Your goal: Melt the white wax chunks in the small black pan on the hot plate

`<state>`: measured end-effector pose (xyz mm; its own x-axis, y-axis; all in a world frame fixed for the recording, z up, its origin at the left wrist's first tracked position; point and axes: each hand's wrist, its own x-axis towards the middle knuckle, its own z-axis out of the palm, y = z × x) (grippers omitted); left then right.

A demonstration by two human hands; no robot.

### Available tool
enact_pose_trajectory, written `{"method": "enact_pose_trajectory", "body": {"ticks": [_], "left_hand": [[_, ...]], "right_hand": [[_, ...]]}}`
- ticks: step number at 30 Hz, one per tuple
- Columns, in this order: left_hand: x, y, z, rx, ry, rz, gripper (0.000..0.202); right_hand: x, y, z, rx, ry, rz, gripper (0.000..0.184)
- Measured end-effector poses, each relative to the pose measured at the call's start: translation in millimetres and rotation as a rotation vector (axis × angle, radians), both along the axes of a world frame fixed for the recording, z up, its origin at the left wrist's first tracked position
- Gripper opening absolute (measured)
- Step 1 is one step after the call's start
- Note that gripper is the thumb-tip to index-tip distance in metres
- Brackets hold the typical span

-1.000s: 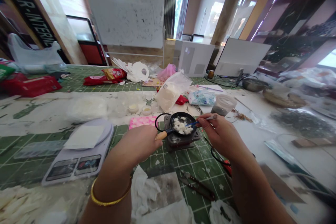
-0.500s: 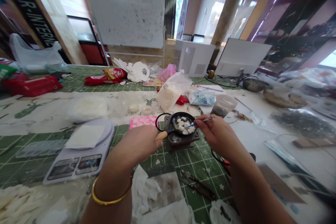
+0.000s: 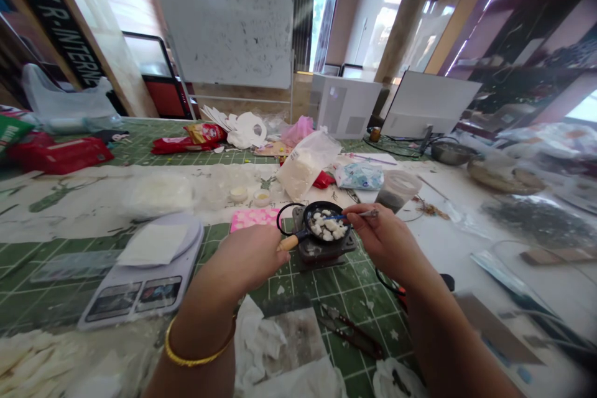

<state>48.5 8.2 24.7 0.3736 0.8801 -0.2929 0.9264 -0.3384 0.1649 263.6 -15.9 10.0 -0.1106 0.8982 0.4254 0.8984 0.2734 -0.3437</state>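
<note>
working white chunks (image 3: 328, 231) in a small black pan (image 3: 319, 206), dead centre of the view. pan sits over a dark squat base (image 3: 326, 255), just ahead of both hands.

grip: left hand (image 3: 256, 252) is closed round the wooden handle (image 3: 289, 242); fingers on the far side are hidden. right hand (image 3: 380, 230) has thumb and fingertips pinched together on a thin blue-ended tool (image 3: 337, 217), its blue end reaching over the rim into the pan. can't tell whether the tip touches a chunk or hangs just above.

chunks lie loose, separate lumps with dark pan floor showing between them; most bunch toward the near side. to do this well: brace the handle so the pan can't twist on the base, use the tool at a low angle, sweep lumps from the crowded side into the bare patches. short strokes, light pinch. a hard push could flip a lump over the low rim, i'd guess.

watch the black cable (image 3: 278, 219) looping just left of the pan; a tug could shift things. snips (image 3: 352, 332) lie nearer the wearer, apart from the base, so elbow room looks ok.
</note>
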Motion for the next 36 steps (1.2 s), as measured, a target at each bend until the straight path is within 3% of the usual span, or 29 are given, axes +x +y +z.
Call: {"method": "enact_pose_trajectory", "body": {"ticks": [3,8,11,17,22,27,31,36], "left_hand": [[0.4,-0.4,0.2,0.002,-0.004,0.002,0.031],[0.6,-0.2,-1.4,0.008,-0.010,-0.016,0.031],[0.1,-0.2,-1.5,0.006,-0.015,-0.008,0.033],[-0.4,-0.5,-1.0,0.006,-0.033,-0.009,0.034],[0.5,0.6,-2.0,-0.006,-0.015,-0.011,0.035],[0.4,1.4,-2.0,0.004,-0.019,-0.006,0.035],[1.2,1.5,-2.1,-0.005,-0.007,0.003,0.037],[0.8,1.9,-4.4,0.002,-0.013,-0.003,0.036]], "right_hand": [[2.4,0.0,0.6,-0.021,-0.036,0.015,0.028],[8.5,-0.1,2.2,0.024,-0.063,-0.080,0.030],[9.8,0.0,3.3,-0.064,-0.058,-0.026,0.030],[12.1,-7.7,9.0,-0.016,-0.002,-0.051,0.029],[7.6,-9.5,8.1,-0.079,-0.018,0.034,0.030],[7.0,-8.2,6.3,-0.017,0.001,-0.018,0.029],[7.4,-7.1,6.2,-0.055,-0.038,0.024,0.029],[7.4,-5.2,5.0,0.058,0.043,-0.023,0.025]]}}
